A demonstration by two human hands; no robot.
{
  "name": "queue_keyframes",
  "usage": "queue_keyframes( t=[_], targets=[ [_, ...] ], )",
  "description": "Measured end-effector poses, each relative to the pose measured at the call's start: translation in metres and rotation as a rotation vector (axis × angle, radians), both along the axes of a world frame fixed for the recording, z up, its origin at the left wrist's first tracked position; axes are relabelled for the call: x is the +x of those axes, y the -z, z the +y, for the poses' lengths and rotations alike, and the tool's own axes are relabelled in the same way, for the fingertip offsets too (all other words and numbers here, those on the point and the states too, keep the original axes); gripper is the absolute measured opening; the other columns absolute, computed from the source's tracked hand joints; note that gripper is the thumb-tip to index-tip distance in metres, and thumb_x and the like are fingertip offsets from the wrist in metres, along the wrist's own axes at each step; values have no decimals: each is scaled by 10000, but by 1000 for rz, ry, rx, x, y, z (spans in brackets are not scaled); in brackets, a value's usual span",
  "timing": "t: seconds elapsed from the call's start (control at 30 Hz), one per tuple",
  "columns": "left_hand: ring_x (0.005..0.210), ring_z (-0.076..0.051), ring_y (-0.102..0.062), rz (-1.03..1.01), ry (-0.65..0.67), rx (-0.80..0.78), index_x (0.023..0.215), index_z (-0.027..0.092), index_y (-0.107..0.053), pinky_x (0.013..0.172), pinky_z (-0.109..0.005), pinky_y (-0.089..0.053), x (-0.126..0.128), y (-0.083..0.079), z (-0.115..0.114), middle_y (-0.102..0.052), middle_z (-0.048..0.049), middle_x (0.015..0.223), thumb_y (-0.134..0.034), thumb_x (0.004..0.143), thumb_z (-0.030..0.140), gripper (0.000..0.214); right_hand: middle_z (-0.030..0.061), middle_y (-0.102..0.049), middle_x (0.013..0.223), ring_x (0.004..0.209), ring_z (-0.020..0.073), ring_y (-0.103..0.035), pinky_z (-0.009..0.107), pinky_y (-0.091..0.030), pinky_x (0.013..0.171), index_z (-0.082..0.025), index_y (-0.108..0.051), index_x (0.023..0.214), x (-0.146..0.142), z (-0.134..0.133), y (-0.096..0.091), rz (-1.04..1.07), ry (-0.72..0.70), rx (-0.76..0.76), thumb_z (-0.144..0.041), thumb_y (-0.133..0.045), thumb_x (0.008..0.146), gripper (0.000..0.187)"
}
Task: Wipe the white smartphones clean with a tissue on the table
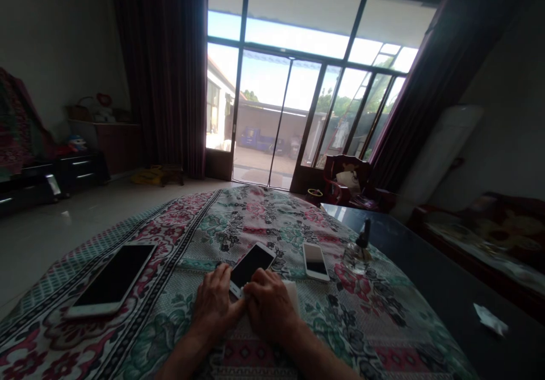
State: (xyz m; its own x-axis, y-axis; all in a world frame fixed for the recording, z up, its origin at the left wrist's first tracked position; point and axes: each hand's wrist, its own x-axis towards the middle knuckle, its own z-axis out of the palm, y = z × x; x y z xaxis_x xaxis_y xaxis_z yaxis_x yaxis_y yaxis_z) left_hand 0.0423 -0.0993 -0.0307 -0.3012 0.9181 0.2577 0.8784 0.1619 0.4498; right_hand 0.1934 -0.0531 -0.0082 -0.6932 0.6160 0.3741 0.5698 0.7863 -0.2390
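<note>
A white-framed smartphone [258, 261] with a dark screen lies tilted on the patterned tablecloth [255, 209], between and beyond my hands. My left hand [214, 295] grips the phone's lower left edge, its thumb reaching toward the right hand. Curled over the phone's lower right part, my right hand [272, 300] pinches a white tissue [292, 295] that shows beside and beneath it. The fingertips of this hand are partly hidden. To the right lies a smaller white smartphone [315, 262], and at the left a large white tablet [114, 280], neither touched by my hands.
A clear glass bottle with a dark spray top [360, 249] stands on the table's right side. Beyond the cloth is a dark glossy surface [426, 272] bearing a crumpled white tissue [490, 319]. A wooden chair [353, 184] stands near the glass doors [272, 124].
</note>
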Motion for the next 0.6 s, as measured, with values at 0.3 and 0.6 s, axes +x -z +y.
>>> queue_keyframes(
  t=[0.3,0.6],
  targets=[
    [1265,-309,-442,-40,21,-46,1294,89,-516,1057,-391,-335,1,-10,-3,-495,-144,1401,-599,714,409,667,60,-600,1001,936,216,-531,321,-377,848,-257,-680,1006,12,41,-5,-58,290,17,-173,-476,904,243],
    [1258,-310,-455,-24,10,-4,1272,118,-540,1034,-387,-362,-1,0,0,-511,-128,1391,-623,697,416,652,57,-571,1069,973,215,-493,321,-357,857,-253,-647,1082,4,26,-1,-119,157,11,-192,-532,856,261]
  ],
)
